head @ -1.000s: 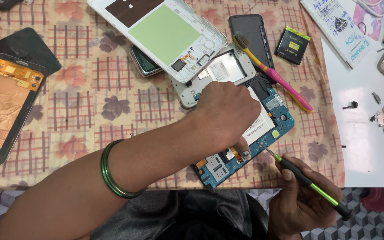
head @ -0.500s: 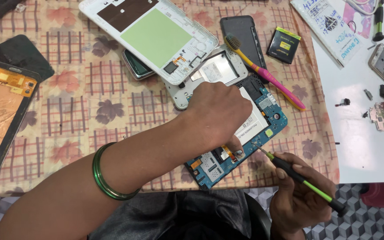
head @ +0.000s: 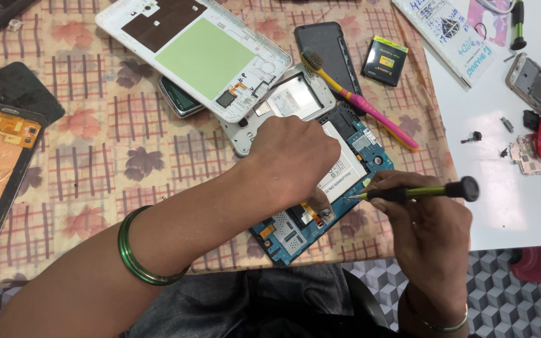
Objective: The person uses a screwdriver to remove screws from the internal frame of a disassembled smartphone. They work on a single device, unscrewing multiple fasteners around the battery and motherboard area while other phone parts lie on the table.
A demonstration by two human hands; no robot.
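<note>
Floral patterned tablecloth (head: 95, 156) covers the bench. At lower centre, the left hand (head: 292, 159) presses flat on the opened tablet (head: 345, 169), steadying it; the right hand (head: 424, 216) grips a screwdriver (head: 414, 191), tip on the tablet's circuit board.

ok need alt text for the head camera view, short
A person's left hand presses down on an opened tablet with a blue circuit board while the right hand points a green-handled screwdriver at it. Phone parts and a toothbrush lie on the patterned tablecloth.
</note>
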